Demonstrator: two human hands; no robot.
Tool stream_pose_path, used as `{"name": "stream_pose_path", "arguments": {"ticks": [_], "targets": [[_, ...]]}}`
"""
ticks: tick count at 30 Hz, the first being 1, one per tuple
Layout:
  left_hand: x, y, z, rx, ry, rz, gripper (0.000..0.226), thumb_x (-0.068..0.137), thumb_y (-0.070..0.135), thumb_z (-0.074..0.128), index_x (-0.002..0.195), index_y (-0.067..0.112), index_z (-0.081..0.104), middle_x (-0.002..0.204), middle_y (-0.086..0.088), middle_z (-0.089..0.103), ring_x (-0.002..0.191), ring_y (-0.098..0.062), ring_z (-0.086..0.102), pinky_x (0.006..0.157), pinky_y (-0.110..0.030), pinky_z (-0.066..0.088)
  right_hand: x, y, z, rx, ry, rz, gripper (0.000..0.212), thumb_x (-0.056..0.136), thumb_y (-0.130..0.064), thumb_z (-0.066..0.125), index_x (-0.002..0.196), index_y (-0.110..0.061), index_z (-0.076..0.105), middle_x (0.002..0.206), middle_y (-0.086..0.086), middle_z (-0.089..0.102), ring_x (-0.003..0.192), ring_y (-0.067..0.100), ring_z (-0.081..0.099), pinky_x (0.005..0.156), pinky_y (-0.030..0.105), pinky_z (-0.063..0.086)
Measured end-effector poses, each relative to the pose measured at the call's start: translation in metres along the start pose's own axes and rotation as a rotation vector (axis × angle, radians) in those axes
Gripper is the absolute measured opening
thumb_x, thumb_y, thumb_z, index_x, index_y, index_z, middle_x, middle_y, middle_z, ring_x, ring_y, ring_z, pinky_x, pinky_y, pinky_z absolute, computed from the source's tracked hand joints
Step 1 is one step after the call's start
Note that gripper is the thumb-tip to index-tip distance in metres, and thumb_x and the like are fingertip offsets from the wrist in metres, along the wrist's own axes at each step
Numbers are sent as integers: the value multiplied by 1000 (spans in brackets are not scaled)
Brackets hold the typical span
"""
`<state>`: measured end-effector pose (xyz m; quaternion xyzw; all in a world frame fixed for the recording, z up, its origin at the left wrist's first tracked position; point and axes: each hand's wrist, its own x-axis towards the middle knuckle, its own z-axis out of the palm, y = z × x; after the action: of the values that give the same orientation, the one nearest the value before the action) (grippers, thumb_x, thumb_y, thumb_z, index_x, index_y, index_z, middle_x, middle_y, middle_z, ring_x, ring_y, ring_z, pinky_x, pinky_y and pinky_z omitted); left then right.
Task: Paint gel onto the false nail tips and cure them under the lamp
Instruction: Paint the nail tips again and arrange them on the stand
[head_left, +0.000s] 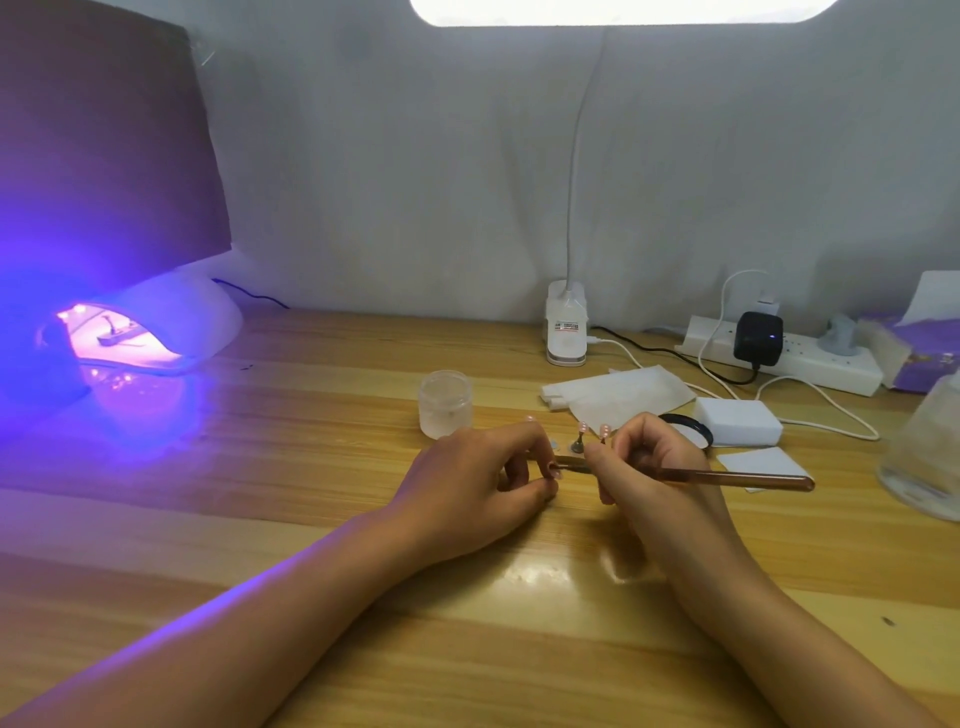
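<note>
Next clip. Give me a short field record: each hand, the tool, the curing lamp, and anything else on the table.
left hand: pinches a nail tip low over the table
right hand: grips the brush, working end toward that tip
curing lamp: far left, lit violet, a holder strip inside
standing tips: two pink ones upright behind the hands
jar: frosted, behind the left hand

Pink nail tips (583, 428) stand upright; curing lamp (171, 322) glows violet
</note>
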<state>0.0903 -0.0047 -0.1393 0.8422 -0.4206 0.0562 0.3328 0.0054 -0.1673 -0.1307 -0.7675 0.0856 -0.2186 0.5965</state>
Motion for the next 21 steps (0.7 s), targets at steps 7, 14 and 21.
{"name": "stream_pose_path", "arguments": {"ticks": [7, 14, 21], "targets": [[0, 0, 0, 13, -3, 12, 9, 89, 39, 67, 89, 41, 58, 68, 19, 56, 68, 0, 54, 59, -28, 46, 1, -1, -1, -84, 10, -14, 17, 84, -10, 65, 76, -1, 52, 60, 3, 48, 52, 5, 42, 55, 27, 40], [-2, 1, 1, 56, 23, 62, 8, 90, 37, 64, 91, 35, 56, 69, 16, 53, 68, -5, 54, 59, -32, 48, 1, -2, -3, 76, 30, 11, 28, 88, -20, 65, 82, 3, 50, 55, 2, 48, 45, 4, 41, 41, 19, 34], [-2, 3, 1, 89, 38, 69, 6, 89, 35, 61, 93, 32, 58, 73, 15, 54, 72, -7, 55, 62, -37, 50, 0, -1, -2, 37, -30, -29, 18, 87, -17, 67, 82, -7, 53, 64, 4, 55, 50, 4, 46, 45, 15, 37]]}}
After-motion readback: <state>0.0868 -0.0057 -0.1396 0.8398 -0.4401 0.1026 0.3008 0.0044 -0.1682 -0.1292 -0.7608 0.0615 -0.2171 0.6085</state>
